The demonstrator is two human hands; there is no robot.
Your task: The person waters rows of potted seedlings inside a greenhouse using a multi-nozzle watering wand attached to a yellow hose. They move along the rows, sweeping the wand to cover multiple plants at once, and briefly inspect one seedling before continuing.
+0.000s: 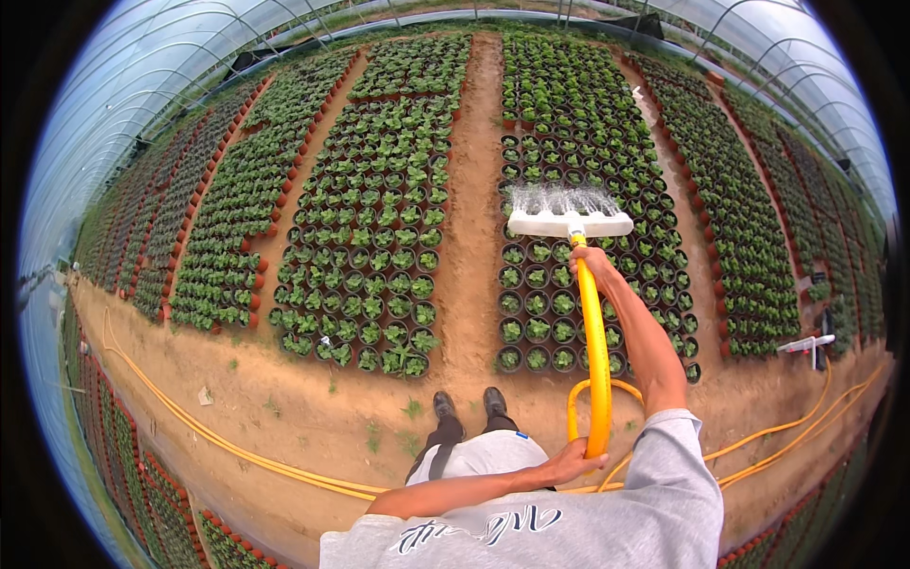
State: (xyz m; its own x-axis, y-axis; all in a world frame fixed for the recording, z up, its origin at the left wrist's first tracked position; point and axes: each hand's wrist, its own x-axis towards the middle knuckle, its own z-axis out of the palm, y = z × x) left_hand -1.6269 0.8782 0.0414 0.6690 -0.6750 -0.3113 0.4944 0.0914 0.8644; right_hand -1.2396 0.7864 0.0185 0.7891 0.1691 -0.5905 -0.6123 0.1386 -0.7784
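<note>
My right hand is closed around the front of a yellow hose, just behind a wide white watering head. Water sprays from several nozzles along that head onto potted seedlings in the bed at right of the middle path. Closer to my body, my left hand grips the same hose, where it bends back in a loop. Small green plants in dark round pots stand in rows beneath the outstretched hose.
A bare soil path runs between the beds, ahead of my shoes. Another potted block lies left. Yellow hoses trail along the cross path. A second white watering head lies far right. Greenhouse hoops arch overhead.
</note>
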